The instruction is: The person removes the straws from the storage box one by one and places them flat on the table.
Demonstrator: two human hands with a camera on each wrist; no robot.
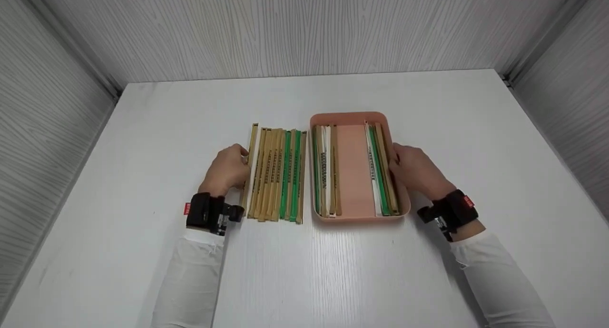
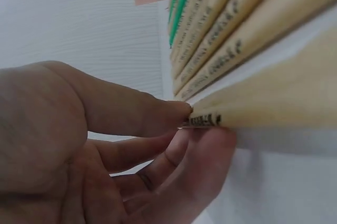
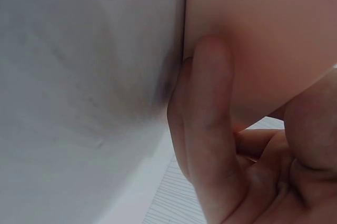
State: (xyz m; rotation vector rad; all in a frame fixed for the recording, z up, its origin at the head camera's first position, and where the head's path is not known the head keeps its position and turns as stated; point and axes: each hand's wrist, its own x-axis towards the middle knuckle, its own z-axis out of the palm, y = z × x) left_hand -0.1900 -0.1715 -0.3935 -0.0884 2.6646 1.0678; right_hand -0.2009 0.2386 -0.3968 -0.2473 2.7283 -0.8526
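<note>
My left hand (image 1: 226,170) pinches a slim tan paper-wrapped stick (image 2: 274,103) between thumb and fingers. In the head view this tan stick stands at the left end of a row, and the hand covers its middle. Beside it lie a white stick (image 1: 255,175) and several more tan and green sticks (image 1: 273,175) with dark print. To the right is a pink tray (image 1: 353,185) with wrapped sticks along both long sides. At its right side, my right hand (image 1: 418,171) grips the wall, thumb near the rim and fingers against the outside (image 3: 263,29).
Inside the tray, one group of sticks (image 1: 333,175) lies along the left wall and another group (image 1: 373,171) along the right, with bare floor between. A white tabletop (image 1: 304,275) lies beneath everything. Pale wood-grain panels (image 1: 304,33) close off the back and sides.
</note>
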